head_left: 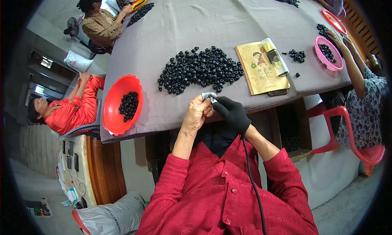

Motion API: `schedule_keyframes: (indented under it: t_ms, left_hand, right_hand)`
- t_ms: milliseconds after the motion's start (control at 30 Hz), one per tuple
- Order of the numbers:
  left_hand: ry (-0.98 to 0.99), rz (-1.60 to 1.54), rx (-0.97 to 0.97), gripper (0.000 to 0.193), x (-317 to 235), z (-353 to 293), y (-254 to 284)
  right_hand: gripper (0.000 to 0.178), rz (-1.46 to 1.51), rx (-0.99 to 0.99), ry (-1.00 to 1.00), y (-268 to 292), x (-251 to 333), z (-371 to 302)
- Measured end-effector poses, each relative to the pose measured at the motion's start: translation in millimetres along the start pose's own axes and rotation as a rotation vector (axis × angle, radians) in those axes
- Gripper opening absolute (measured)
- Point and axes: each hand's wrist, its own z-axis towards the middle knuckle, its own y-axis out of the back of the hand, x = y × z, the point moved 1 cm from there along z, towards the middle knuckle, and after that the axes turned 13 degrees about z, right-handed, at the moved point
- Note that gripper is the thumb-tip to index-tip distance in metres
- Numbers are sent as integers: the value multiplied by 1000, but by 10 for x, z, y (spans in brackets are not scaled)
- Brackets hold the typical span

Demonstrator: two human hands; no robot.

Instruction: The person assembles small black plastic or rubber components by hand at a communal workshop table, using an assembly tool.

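My bare left hand [195, 114] is closed in a pinch at the table's near edge, holding a small piece of grey-white cloth [210, 95]. Touching the cloth from the other side is my right hand [234, 115], which wears a black glove with a black cable [252, 175] running down from its wrist. Its fingers are pressed together at the cloth's edge. Whether anything small is tucked inside the cloth is hidden. Just beyond my hands spreads a heap of small black ring-shaped pieces [200, 69].
Left of the heap stands a red plastic bowl [109, 108] with black pieces. A yellow booklet [255, 77] lies right, with a clear-wrapped packet [274, 57] on it. Other people sit around the grey-covered table [175, 31]; a person's hands reach near a pink basket [339, 65].
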Motion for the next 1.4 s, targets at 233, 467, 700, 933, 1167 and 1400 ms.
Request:
schedule_keyframes:
  t_ms: [233, 467, 700, 933, 1167, 1400]
  left_hand:
    - [-11, 44, 6, 14, -18, -21, -20]
    - [-10, 72, -41, 8, -21, -22, -70]
    - [9, -13, 10, 10, 39, -40, -25]
    - [2, -46, 16, 12, 62, -61, 33]
    - [-6, -103, -2, 8, 40, -52, -33]
    - [4, -125, 9, 13, 52, -61, 23]
  right_hand:
    - [26, 14, -5, -49, -1, 37, 23]
    - [23, 91, -25, -13, 25, -22, 31]
    - [30, 69, -16, -46, 62, -70, 24]
    - [28, 89, -2, -39, 26, -59, 18]
    - [24, 128, -49, -68, 70, 27, 4]
    - [26, 46, 19, -46, 64, -46, 0]
